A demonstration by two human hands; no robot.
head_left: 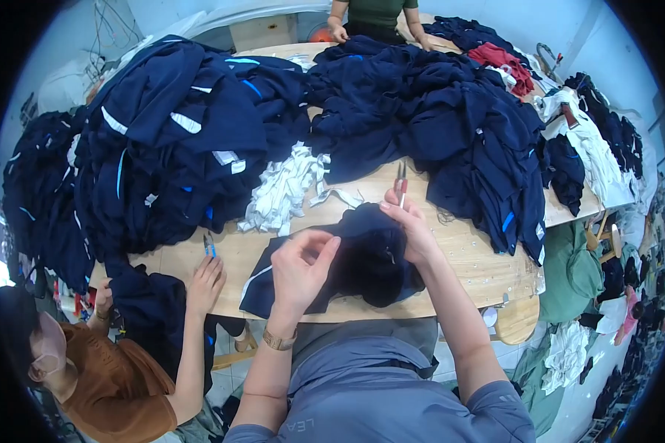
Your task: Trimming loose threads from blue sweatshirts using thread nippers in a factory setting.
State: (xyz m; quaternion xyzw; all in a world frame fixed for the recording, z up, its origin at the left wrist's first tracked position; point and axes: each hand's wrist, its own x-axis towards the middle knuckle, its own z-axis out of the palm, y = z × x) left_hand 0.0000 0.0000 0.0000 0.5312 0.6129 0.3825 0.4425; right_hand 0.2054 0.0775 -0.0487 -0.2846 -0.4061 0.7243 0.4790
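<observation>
My right hand [410, 232] is closed around small red-handled thread snips [401, 186], their metal points directed away from me. Its lower fingers rest at the edge of a navy garment piece [373, 255] that is bunched up in front of me. My left hand [303, 269] hovers over the left part of that cloth, thumb and fingers curled together; anything between the fingertips is too small to make out. A pale stripe runs along the cloth's left edge, by my left wrist.
Big heaps of navy garments [177, 111] cover the wooden table's [458, 269] left and far sides. White fabric strips [288, 192] lie in the middle. A co-worker's hand [205, 284] at left is beside blue-handled snips [210, 246]. Another person [377, 13] stands across the table.
</observation>
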